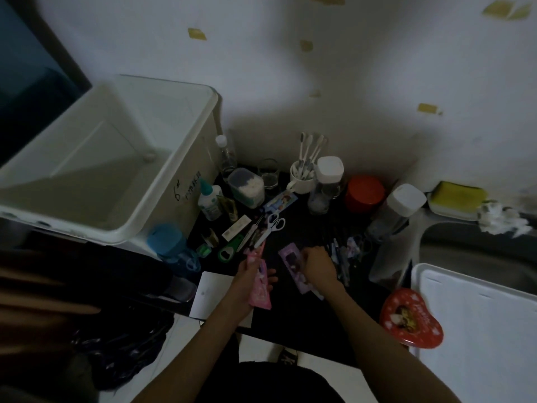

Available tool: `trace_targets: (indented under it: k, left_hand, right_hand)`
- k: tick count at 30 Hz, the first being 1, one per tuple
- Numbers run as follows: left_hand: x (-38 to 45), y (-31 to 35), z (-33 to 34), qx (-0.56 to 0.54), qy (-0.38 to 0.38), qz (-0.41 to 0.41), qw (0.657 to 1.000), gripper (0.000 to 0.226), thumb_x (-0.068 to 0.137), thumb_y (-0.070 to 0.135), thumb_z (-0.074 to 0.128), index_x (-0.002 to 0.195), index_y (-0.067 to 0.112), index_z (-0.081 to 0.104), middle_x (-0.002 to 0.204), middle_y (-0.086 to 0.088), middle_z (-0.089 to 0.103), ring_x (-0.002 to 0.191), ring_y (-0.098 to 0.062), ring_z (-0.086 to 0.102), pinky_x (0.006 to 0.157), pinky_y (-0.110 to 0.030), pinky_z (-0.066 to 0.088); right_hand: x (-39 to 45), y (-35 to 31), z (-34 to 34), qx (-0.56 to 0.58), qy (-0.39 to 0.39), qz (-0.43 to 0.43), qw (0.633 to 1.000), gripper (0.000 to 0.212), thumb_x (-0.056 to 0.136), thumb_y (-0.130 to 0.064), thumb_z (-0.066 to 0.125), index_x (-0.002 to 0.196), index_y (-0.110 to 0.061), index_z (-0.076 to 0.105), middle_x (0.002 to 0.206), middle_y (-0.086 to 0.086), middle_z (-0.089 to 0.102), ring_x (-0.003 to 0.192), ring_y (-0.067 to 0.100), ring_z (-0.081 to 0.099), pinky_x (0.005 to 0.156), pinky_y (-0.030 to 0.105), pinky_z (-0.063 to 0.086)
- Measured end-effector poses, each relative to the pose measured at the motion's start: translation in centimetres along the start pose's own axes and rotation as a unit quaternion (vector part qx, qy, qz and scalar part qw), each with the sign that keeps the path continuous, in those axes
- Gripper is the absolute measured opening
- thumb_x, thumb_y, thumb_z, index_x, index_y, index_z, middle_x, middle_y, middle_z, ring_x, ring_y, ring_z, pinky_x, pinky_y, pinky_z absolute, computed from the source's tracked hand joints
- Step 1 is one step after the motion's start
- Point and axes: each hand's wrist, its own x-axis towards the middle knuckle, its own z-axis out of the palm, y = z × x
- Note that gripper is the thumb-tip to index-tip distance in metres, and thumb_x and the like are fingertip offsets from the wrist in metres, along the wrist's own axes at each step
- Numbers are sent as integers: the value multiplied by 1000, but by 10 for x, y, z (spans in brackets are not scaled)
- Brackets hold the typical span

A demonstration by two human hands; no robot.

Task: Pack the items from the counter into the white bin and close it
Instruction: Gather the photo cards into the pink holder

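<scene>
Holding a pink packet [259, 282] in the left hand [250, 274], fingers curled round it, above the dark counter [305, 228]. Pinching the top of a purple packet [296, 267] with the right hand [318, 264], packet lying on the counter. Sitting open at the left, the white bin [96, 158]. Lying at the right, its lid [476, 315], beside a red heart tin [411, 318].

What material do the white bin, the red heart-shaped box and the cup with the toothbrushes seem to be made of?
White bin: probably plastic, matte, with a thick rolled rim and moulded walls.
Red heart-shaped box: likely printed tin; its rim glints, though the dim light leaves that open.
Cup holding toothbrushes: seemingly white glazed ceramic, thick-walled with a handle.
</scene>
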Motion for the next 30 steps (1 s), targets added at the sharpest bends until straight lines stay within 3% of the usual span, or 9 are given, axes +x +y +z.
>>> trace_targets:
  k: [2,5,7,12,14,18,23,26,30]
  left_hand:
    - [0,3,-2,22,-15,12,1000,40,98,35,53,134,21,42,91,-15,69,62,-20,68,49,-26,50]
    - [-2,8,-2,50,-93,16,994,36,93,51,53,125,36,46,106,-12,72,95,-31,70,72,-36,52]
    - [-5,10,-2,90,-141,10,986,42,94,52,50,128,28,52,113,-9,71,102,-28,69,82,-36,52]
    - [-8,6,-6,104,-172,11,980,40,91,41,62,127,26,59,121,-10,68,99,-23,65,67,-27,47]
    - [-7,7,-6,84,-185,6,979,41,92,35,61,130,19,56,123,-12,67,104,-27,65,74,-30,52]
    - [-6,9,-3,29,-203,-11,979,39,95,29,56,130,10,57,125,-15,65,113,-27,64,98,-40,50]
    - [3,-1,-9,12,-162,-28,986,34,94,24,59,122,4,61,114,-20,68,92,-26,70,77,-35,57]
    - [9,-6,-12,10,-144,-38,989,40,93,22,61,125,0,58,115,-23,67,103,-34,67,85,-42,57]
    - [9,1,-18,-95,-151,-77,981,26,98,7,41,114,-3,60,110,-21,69,87,-26,72,71,-33,60]
  right_hand:
    - [-7,-4,-8,112,20,-15,993,30,93,-20,59,64,-24,50,66,-2,56,65,18,57,63,34,48]
    - [-22,-15,-17,265,-6,-50,963,9,92,-20,67,83,-16,68,72,-8,66,65,2,63,62,20,50]
    - [-30,-23,-17,293,-24,-61,954,10,88,-18,71,93,-9,72,80,-6,72,72,-1,66,69,17,53]
    - [-27,-17,-20,282,8,-56,958,7,90,-22,69,86,-17,72,76,-8,71,69,-1,65,65,20,52]
    - [-25,-18,-21,325,-3,-28,945,15,90,-25,69,92,-11,73,80,2,73,71,13,68,63,29,54]
    - [-25,-27,-20,399,-40,31,916,22,88,-20,72,101,-2,69,80,5,71,56,0,62,49,14,45]
    - [-24,-27,-28,290,-76,-42,953,18,89,-20,70,99,-5,72,76,0,71,58,0,63,52,13,47]
    - [-13,-22,-40,154,-108,-92,978,14,94,-15,62,104,-11,71,88,3,74,70,7,69,58,16,53]
    - [3,9,-51,-169,-150,-129,966,64,75,-16,78,132,-17,51,133,6,53,116,28,56,90,34,48]
